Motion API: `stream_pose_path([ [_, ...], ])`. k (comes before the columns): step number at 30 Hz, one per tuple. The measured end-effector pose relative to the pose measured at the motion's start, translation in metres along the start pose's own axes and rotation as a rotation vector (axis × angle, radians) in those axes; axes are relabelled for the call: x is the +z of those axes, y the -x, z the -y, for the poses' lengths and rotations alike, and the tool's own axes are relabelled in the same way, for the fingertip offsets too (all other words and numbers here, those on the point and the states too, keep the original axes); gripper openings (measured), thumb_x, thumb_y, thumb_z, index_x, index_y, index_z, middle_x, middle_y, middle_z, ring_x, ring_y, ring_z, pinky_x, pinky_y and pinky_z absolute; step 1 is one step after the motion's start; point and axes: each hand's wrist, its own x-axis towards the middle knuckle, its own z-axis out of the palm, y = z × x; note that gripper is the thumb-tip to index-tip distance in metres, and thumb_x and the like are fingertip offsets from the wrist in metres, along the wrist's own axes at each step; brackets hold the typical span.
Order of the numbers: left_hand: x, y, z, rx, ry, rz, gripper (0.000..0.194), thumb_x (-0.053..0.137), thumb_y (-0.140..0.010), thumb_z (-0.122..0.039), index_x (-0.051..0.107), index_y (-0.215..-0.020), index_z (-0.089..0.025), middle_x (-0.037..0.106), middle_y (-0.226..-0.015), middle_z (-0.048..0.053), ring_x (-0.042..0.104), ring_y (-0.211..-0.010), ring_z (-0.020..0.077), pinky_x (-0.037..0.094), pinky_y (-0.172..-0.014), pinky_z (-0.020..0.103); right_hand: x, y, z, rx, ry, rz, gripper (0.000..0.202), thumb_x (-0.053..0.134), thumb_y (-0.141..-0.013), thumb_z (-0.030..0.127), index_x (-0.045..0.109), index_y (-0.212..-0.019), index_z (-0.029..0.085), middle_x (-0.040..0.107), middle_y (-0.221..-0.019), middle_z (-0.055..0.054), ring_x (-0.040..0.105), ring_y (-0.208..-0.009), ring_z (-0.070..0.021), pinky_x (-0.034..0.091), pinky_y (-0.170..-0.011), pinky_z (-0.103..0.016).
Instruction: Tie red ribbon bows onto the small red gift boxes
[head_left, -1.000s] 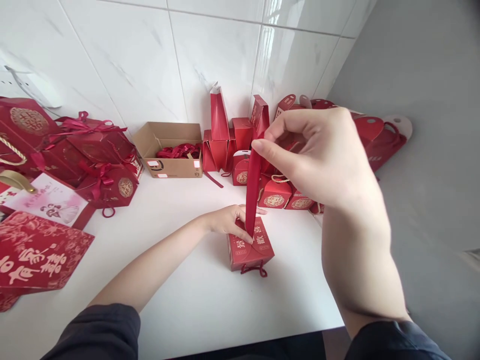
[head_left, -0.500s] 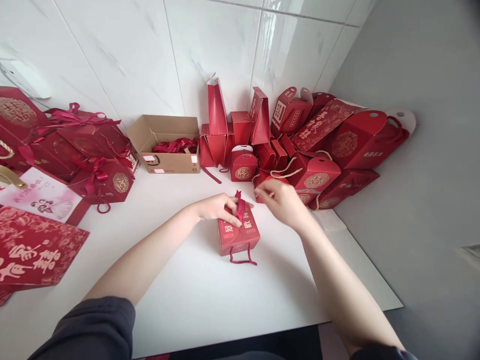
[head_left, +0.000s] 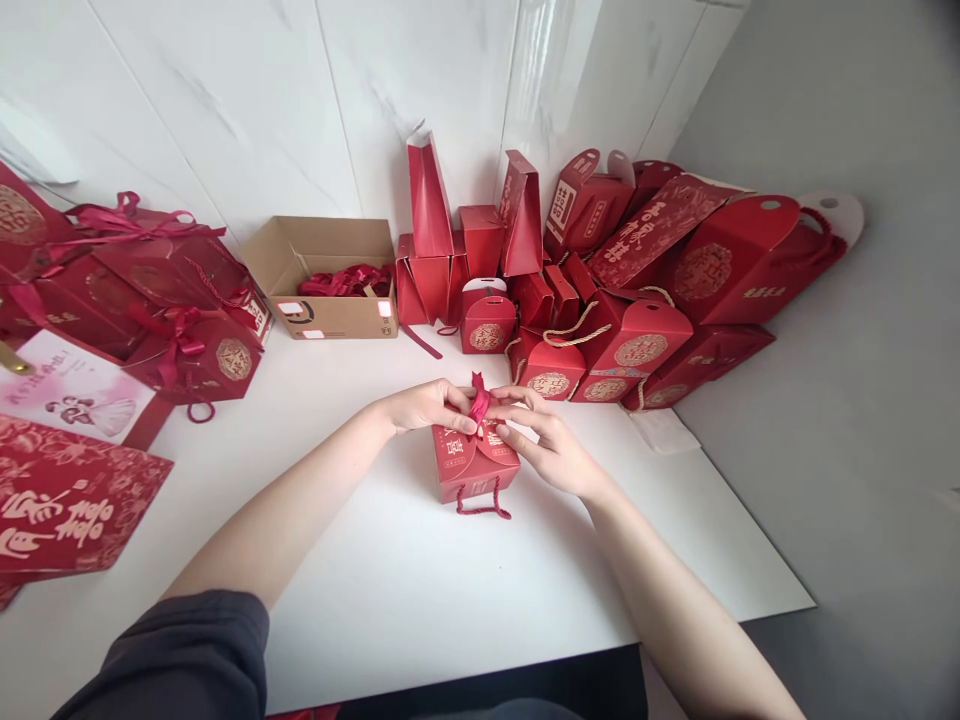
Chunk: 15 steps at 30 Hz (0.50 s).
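A small red gift box [head_left: 480,468] with pale lettering sits on the white table in front of me. Dark red ribbon [head_left: 480,396] stands up from the middle of its top, and a red rope handle [head_left: 484,512] hangs at its near side. From the left, my left hand [head_left: 429,408] pinches the ribbon at its base, thumb resting over the box top. My right hand [head_left: 551,440] reaches in from the opposite side, thumb and fingers closing at the ribbon just above the lid. Its exact fingertip contact is partly hidden.
A cardboard box [head_left: 337,318] at the back holds more red ribbon. Red gift boxes [head_left: 637,340] pile up at the back right, and ribboned boxes [head_left: 195,350] fill the left. Decorated red bags [head_left: 82,490] lie at the left edge; a grey wall [head_left: 847,450] borders the right.
My right hand has come from the right, away from the box, in to the ribbon. My left hand stays at the ribbon. The view has shifted slightly.
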Motion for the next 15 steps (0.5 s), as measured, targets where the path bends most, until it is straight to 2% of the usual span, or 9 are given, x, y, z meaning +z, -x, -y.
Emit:
stream_pose_path([
  [4,0.005,0.000,-0.002,0.025,-0.001,0.061,0.018,0.082,-0.071,-0.029,0.080,-0.085,-0.018,0.075,-0.092,0.007,0.067,-0.104,0.0234,0.046,-0.101,0.037,0.001,0.002,0.001,-0.020,0.039,-0.042,0.036,0.048,-0.099,0.035,0.058,-0.134,0.033,0.045,-0.142,-0.009,0.042,-0.135,-0.0265,0.034,-0.115,-0.049],
  [7,0.011,-0.001,-0.003,0.032,0.008,0.138,0.016,0.083,-0.069,-0.028,0.080,-0.082,-0.019,0.075,-0.088,0.005,0.069,-0.095,0.0210,0.048,-0.097,0.034,-0.002,0.003,0.005,-0.064,0.086,-0.066,0.038,0.046,-0.100,0.033,0.055,-0.137,0.034,0.046,-0.140,-0.009,0.043,-0.133,-0.0258,0.036,-0.114,-0.048],
  [9,0.015,-0.002,-0.003,0.014,0.005,0.172,0.015,0.083,-0.069,-0.029,0.080,-0.081,-0.019,0.075,-0.088,0.004,0.070,-0.089,0.0200,0.051,-0.092,0.033,-0.003,0.003,0.006,-0.063,0.107,-0.011,0.037,0.046,-0.100,0.035,0.056,-0.136,0.033,0.043,-0.145,-0.009,0.039,-0.137,-0.0265,0.036,-0.113,-0.049],
  [12,0.017,-0.003,-0.003,-0.026,-0.010,0.192,0.018,0.082,-0.071,-0.031,0.080,-0.083,-0.018,0.075,-0.089,0.005,0.069,-0.087,0.0202,0.053,-0.086,0.033,-0.002,0.003,0.005,-0.035,0.112,0.103,0.038,0.050,-0.098,0.039,0.057,-0.135,0.032,0.030,-0.157,-0.008,0.026,-0.147,-0.0295,0.028,-0.117,-0.055],
  [15,0.017,-0.004,-0.002,-0.025,-0.018,0.190,0.017,0.082,-0.071,-0.031,0.079,-0.083,-0.018,0.074,-0.091,0.005,0.068,-0.091,0.0203,0.052,-0.088,0.033,-0.003,0.001,0.006,-0.021,0.005,0.185,0.035,0.054,-0.097,0.036,0.060,-0.130,0.032,0.020,-0.163,-0.005,0.018,-0.151,-0.0295,0.025,-0.118,-0.056],
])
